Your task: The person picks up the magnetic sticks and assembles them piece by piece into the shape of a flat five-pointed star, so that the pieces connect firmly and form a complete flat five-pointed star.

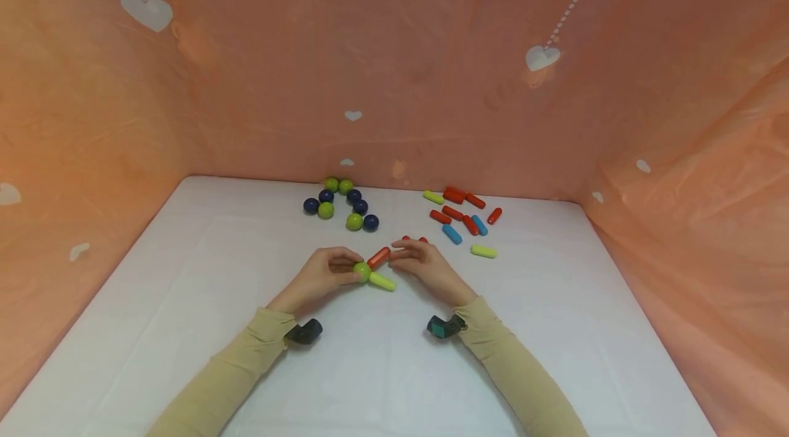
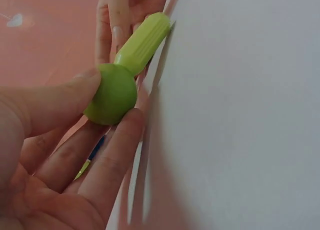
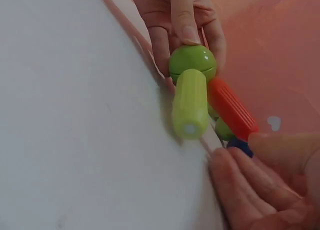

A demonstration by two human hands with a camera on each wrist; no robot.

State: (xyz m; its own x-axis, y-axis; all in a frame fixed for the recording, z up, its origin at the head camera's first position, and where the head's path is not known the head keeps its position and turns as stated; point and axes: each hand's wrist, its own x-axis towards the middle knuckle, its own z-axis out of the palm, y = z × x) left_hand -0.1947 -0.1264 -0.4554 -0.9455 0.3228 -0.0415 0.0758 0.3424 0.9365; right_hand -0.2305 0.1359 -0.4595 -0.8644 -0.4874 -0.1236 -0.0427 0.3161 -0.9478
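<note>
My left hand (image 1: 323,274) pinches a green ball (image 2: 116,97) between thumb and fingers. Two short ridged rods stick out from this ball: a yellow-green rod (image 3: 190,107), whose tip points towards my body, and a red rod (image 3: 232,107), slanting away to the right. At the red rod's outer end is my right hand (image 1: 428,269), its thumb and curled fingers at the tip. The left wrist view shows the yellow-green rod's ridged side, while the red rod is hidden there.
Behind the hands lies a loose group of dark blue balls (image 1: 311,206) and green balls (image 1: 326,210). Further right are several red rods (image 1: 453,213), blue rods (image 1: 452,234) and yellow-green rods (image 1: 483,251). An orange sheet (image 1: 394,81) walls in the white table (image 1: 370,382).
</note>
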